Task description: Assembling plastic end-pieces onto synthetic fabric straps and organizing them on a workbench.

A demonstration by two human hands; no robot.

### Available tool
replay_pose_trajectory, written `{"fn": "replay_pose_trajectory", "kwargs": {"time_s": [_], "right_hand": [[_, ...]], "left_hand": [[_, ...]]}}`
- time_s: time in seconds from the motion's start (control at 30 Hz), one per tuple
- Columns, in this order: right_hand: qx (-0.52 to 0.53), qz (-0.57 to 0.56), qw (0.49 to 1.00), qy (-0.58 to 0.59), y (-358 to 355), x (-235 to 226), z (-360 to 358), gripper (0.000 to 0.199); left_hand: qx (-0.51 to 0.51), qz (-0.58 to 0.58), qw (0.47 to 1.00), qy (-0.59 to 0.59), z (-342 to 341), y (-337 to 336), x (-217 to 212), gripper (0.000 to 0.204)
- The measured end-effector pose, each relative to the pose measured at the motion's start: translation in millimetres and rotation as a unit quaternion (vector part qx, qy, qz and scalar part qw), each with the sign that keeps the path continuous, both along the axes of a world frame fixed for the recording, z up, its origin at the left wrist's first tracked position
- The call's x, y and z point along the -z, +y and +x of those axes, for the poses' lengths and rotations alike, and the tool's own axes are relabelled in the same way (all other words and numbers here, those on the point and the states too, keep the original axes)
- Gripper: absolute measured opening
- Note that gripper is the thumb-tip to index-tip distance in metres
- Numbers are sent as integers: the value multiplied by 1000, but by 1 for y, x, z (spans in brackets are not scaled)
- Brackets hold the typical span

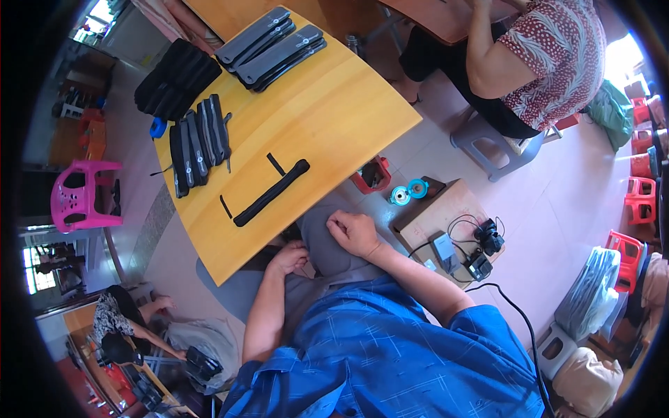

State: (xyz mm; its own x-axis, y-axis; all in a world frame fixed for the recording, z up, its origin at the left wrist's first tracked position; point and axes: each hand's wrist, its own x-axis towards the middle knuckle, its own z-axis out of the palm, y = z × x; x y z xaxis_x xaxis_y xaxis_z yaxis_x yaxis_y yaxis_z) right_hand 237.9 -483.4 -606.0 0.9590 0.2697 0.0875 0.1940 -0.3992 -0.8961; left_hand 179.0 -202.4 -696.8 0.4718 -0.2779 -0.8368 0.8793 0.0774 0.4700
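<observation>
My right hand (354, 233) rests on my knee with its fingers curled in, and nothing shows in it. Low over my lap, my left hand (289, 258) is closed too; no object is visible in its fingers. On the yellow table (334, 125) in front of me lies one long, narrow black fabric piece (272, 194), placed at a slant. A short black strip (277, 164) sticks out beside its far end, and another black strip (226, 207) lies by its near end. Both hands are below the table's near edge, apart from these pieces.
Grey-and-black long pouches (200, 145) lie in a row at the table's left, with more grey pouches (272, 49) and a black stack (178, 78) behind. A blue roll (158, 127) sits at the edge. Right of me, a cardboard box (446, 216) bears cabled devices. A person sits beyond.
</observation>
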Motion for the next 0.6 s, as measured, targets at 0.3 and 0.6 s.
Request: {"fn": "replay_pose_trajectory", "kwargs": {"time_s": [0.3, 0.6], "right_hand": [[5, 9, 1000, 14, -3, 3, 3, 15], [93, 66, 986, 120, -15, 32, 19, 17]], "left_hand": [[-40, 76, 996, -32, 0, -28, -6, 13], [27, 104, 993, -58, -6, -3, -44, 9]]}}
